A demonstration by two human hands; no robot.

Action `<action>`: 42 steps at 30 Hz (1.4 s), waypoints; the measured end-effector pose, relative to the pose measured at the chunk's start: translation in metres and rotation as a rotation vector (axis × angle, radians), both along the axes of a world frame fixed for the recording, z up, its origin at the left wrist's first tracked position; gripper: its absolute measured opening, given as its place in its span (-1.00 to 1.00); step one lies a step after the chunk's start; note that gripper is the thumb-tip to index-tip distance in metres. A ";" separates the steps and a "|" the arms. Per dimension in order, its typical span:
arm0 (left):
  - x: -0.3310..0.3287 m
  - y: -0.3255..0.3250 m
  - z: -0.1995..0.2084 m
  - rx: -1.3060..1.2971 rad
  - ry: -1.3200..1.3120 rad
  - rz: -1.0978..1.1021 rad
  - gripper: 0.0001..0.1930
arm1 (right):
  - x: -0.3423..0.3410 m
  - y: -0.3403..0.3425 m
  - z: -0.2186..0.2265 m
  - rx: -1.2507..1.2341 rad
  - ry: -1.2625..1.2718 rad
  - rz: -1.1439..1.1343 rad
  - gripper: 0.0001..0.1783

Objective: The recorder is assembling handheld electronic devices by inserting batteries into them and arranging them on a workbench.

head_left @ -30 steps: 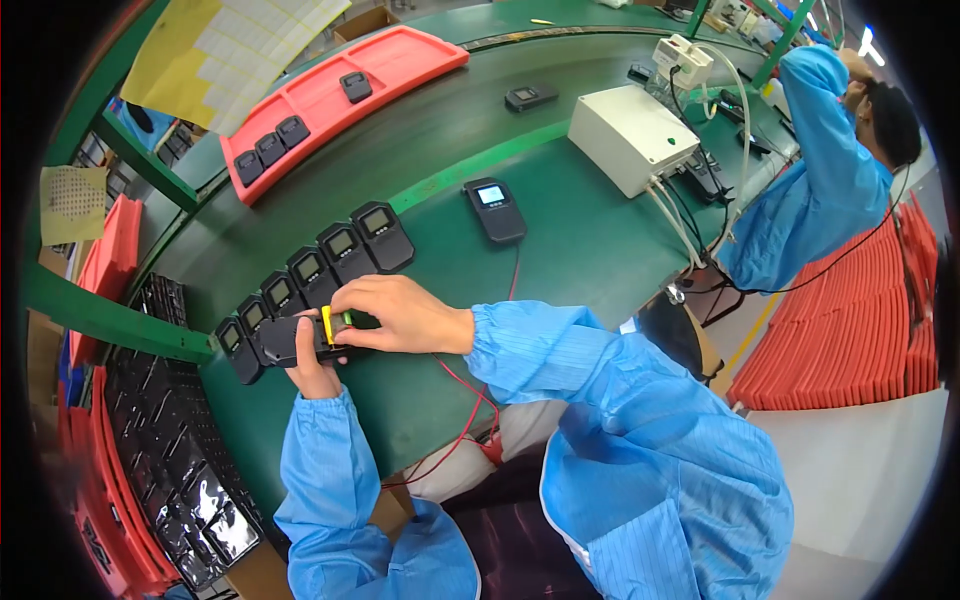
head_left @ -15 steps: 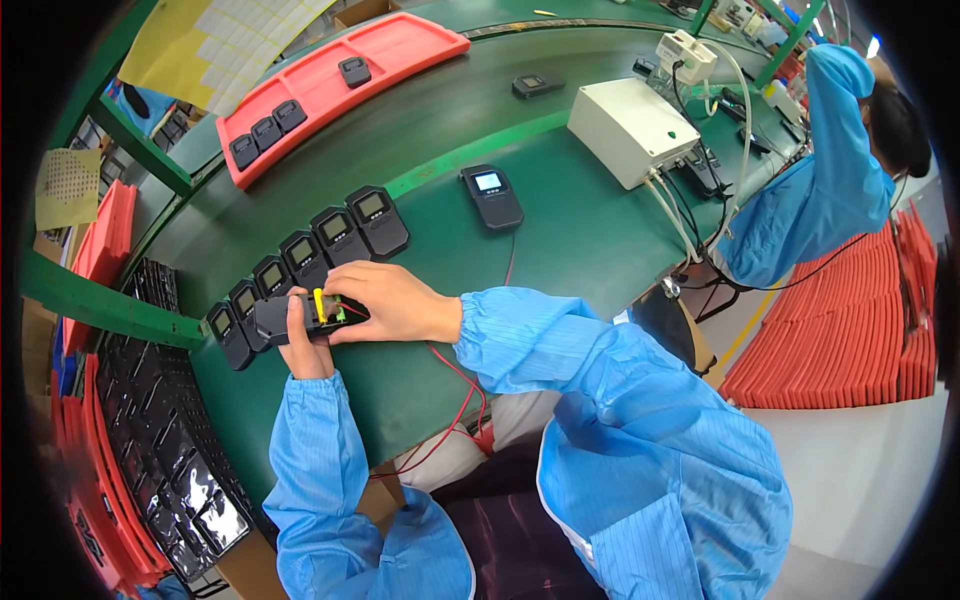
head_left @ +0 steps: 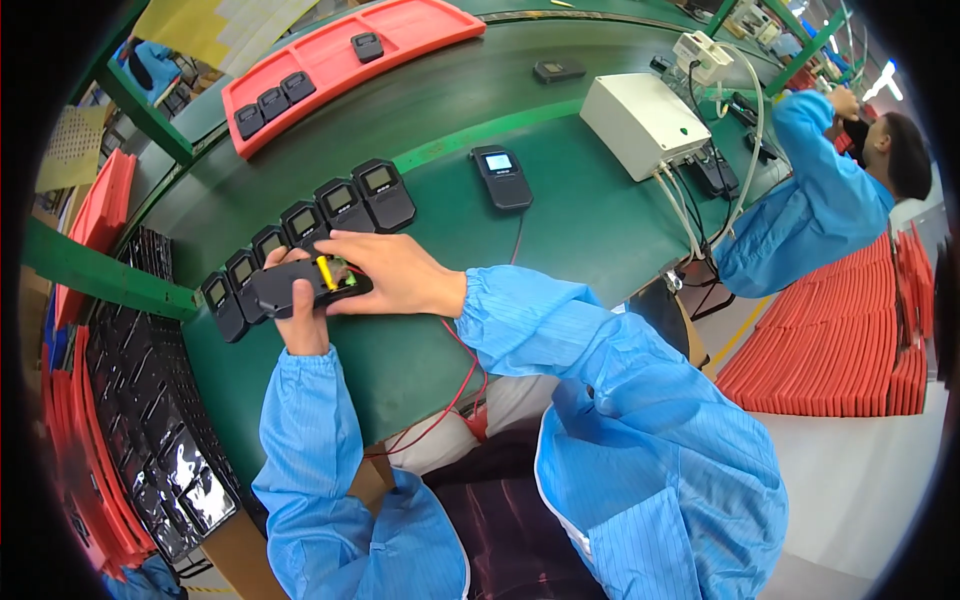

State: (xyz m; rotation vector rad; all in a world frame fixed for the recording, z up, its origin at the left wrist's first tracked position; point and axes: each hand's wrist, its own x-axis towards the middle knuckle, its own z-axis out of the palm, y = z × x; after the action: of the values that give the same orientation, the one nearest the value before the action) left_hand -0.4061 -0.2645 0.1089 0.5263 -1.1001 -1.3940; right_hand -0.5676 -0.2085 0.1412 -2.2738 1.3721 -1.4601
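Observation:
Both hands hold a black handheld device (head_left: 280, 283) above the near left of the green bench. A yellow cylindrical part (head_left: 326, 273) and bits of green board show at its open right end. My left hand (head_left: 302, 322) grips the casing from below, thumb on its near side. Closed over the right end is my right hand (head_left: 398, 274), its fingertips partly hidden behind the casing. Just beyond stands a slanting row of several similar black devices (head_left: 388, 196) with small screens. Farther right lies one device with a lit screen (head_left: 500, 163), a thin red cable (head_left: 517, 240) at its lower end.
A red tray (head_left: 430, 28) with several small black units sits at the back. To the right are a white box (head_left: 640, 125) with cables and a co-worker in a blue sleeve (head_left: 800, 225). Stacked red trays (head_left: 830, 335) and black plastic trays (head_left: 150, 430) flank the bench.
The held device has turned slightly, showing more of its yellow part and casing. The view has shifted a little. The co-worker's head and raised hand have come further into view.

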 end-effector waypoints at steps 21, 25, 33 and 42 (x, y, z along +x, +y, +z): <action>0.013 0.003 0.003 -0.397 -0.296 -0.023 -0.39 | -0.009 0.006 0.008 0.137 -0.025 0.070 -0.63; 0.017 0.001 0.016 -0.381 -0.534 -0.190 -0.46 | -0.036 0.000 0.015 -0.023 0.052 0.017 -0.76; 0.002 0.019 0.018 -0.657 -0.897 -0.311 -0.59 | -0.171 0.003 -0.010 0.151 -0.722 -0.548 -0.65; -0.004 0.024 0.017 -0.575 -1.026 -0.323 -0.67 | -0.156 0.016 -0.032 0.337 -1.141 -0.359 -0.58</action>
State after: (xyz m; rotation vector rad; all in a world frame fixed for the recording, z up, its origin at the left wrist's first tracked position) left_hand -0.4099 -0.2408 0.1257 0.6639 -2.4036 -0.9516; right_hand -0.7235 -0.1921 0.1092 -0.7003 1.4161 -1.9137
